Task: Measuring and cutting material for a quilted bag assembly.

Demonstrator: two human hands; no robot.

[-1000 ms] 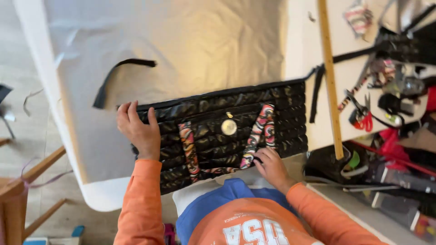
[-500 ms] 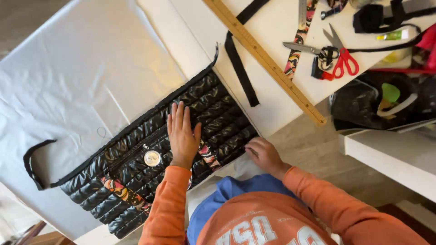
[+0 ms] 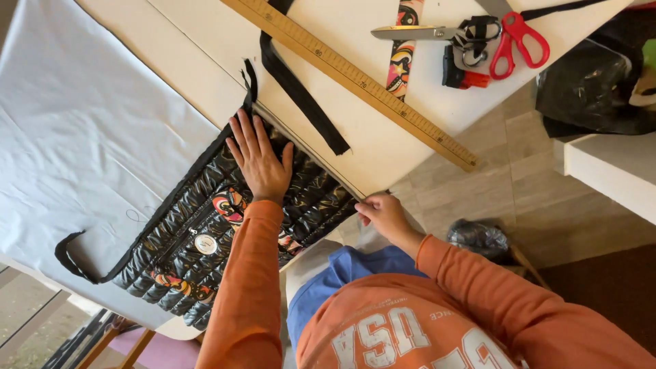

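While left hand (image 3: 260, 164) presses, quilted bag (image 3: 178, 239) glossy black.

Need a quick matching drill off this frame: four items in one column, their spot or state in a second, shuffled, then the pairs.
Items:
1. left hand
2. right hand
3. scissors
4. wooden ruler

Places or states:
A. lies diagonally across the white table
B. flat, fingers spread, on the black quilted bag
C. red handles, lying near the table's far edge
D. pinching the bag's corner at the table's near edge

Pairs: 1-B, 2-D, 3-C, 4-A
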